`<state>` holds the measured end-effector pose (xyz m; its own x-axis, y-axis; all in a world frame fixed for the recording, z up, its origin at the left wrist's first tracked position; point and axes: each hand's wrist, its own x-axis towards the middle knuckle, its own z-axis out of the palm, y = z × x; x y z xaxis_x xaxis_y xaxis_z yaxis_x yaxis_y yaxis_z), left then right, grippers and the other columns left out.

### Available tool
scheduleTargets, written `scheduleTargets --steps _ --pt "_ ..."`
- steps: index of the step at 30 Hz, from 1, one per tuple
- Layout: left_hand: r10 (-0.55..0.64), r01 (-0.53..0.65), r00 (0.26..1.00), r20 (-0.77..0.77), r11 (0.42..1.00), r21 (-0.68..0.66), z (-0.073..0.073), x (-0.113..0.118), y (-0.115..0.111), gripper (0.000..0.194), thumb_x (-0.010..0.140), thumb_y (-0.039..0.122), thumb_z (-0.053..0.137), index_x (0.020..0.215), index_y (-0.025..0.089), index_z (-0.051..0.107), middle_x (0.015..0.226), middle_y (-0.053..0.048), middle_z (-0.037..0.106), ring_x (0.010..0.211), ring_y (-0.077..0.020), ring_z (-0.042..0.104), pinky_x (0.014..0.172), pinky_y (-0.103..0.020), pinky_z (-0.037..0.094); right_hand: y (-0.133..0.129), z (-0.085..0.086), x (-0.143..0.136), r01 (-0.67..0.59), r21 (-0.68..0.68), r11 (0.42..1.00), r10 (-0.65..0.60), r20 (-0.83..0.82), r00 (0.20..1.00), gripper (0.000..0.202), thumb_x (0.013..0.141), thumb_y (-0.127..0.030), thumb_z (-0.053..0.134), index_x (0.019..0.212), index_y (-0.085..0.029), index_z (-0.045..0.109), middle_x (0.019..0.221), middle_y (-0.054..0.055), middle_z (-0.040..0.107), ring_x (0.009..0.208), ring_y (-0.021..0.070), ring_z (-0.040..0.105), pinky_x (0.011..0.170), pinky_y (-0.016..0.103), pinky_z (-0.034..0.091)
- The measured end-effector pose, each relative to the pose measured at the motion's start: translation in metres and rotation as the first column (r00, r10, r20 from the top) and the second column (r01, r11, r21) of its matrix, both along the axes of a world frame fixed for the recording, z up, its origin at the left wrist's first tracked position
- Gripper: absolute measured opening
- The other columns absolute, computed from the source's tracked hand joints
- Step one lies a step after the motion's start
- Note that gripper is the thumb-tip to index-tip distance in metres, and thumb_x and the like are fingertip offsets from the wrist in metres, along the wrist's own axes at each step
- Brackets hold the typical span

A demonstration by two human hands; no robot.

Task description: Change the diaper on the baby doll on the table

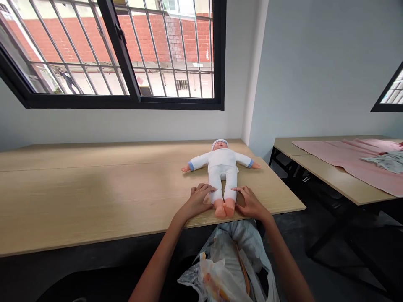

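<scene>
doll count: 1. doll (222, 167) lies on its back on the wooden table (94, 197), head toward the wall, arms spread out sideways, feet at the near edge
doll clothing: white one-piece with blue cuffs, white cap with blue trim; bare feet side by side
doll position: near the right end of the table, below the right part of the window (126, 54)
hands count: 2, both the person's own
left hand (199, 200): flat on the table, fingers touching the doll's leg on that side near the ankle; fingers loosely curved, not clenched; a firm grasp cannot be told
right hand (249, 202): mirrors it on the other leg, fingertips against the lower leg, palm on the table; not closed around anything that shows
tables count: 2 in view; second table (333, 176) stands to the right, well apart across a gap
second table load: 1 pink cloth (343, 157) spread over it, 1 pale patterned garment (388, 161) lying on the cloth at the far right
bag count: 1 crumpled plastic bag (226, 268) below the table edge, between the forearms; contents unclear
windows count: 2; the large one has bars, brick wall outside; the second window (392, 90) is cut off at the right edge
writing/brands: none readable
</scene>
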<state>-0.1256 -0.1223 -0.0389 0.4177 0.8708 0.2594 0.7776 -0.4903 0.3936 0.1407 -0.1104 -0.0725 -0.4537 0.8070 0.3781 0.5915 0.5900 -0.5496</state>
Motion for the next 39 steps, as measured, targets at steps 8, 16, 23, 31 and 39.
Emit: scheduleTargets --steps 8,16,23,31,39 --pt "-0.053 0.061 0.995 -0.081 0.993 0.105 0.000 0.006 -0.002 0.034 0.086 0.037 0.067 0.115 0.019 0.061 0.123 -0.010 0.065 0.117 -0.0307 0.053 0.097 -0.043 0.037 0.000 -0.003 -0.006 0.072 0.039 0.997 -0.074 0.028 0.997 0.051 0.079 -0.036 0.072 0.123 -0.017 0.056 0.118 0.012 0.061 0.110 0.0277 0.057 0.097 0.040 0.045" --pt "-0.047 0.072 0.992 -0.116 0.972 0.226 -0.002 0.017 0.000 0.023 0.094 0.040 0.057 0.094 0.018 0.061 0.104 -0.011 0.067 0.099 -0.0278 0.057 0.087 -0.040 0.042 0.005 0.005 -0.009 0.162 0.144 0.976 -0.188 0.185 0.965 0.033 0.096 -0.032 0.055 0.125 -0.018 0.060 0.108 0.010 0.068 0.105 0.0246 0.061 0.096 0.035 0.040" --pt "0.054 -0.096 0.979 0.194 0.973 0.211 -0.001 0.016 0.001 0.033 0.095 0.048 0.049 0.080 0.019 0.057 0.083 -0.005 0.064 0.080 -0.0222 0.056 0.073 -0.034 0.041 0.008 0.009 -0.012 0.218 0.141 0.966 -0.245 0.219 0.945 0.033 0.104 -0.039 0.042 0.100 -0.016 0.065 0.102 0.010 0.072 0.099 0.0227 0.064 0.093 0.034 0.036" --pt "0.256 -0.288 0.944 0.209 0.947 0.142 -0.012 0.049 -0.002 0.042 0.099 0.049 0.040 0.067 0.022 0.047 0.069 -0.004 0.059 0.071 -0.0218 0.056 0.066 -0.032 0.037 -0.008 0.011 -0.021 0.397 0.079 0.914 -0.401 0.310 0.862 0.050 0.108 -0.036 0.022 0.096 -0.012 0.065 0.100 0.014 0.072 0.097 0.0241 0.066 0.088 0.035 0.033" --pt "0.377 -0.365 0.926 -0.001 0.896 0.253 -0.016 0.065 -0.004 0.038 0.101 0.044 0.042 0.080 0.018 0.059 0.078 -0.008 0.065 0.080 -0.0259 0.061 0.071 -0.035 0.039 -0.014 0.014 -0.030 0.410 0.062 0.910 -0.405 0.346 0.847 0.052 0.108 -0.037 0.020 0.106 -0.013 0.066 0.106 0.015 0.071 0.101 0.0250 0.065 0.088 0.035 0.033"
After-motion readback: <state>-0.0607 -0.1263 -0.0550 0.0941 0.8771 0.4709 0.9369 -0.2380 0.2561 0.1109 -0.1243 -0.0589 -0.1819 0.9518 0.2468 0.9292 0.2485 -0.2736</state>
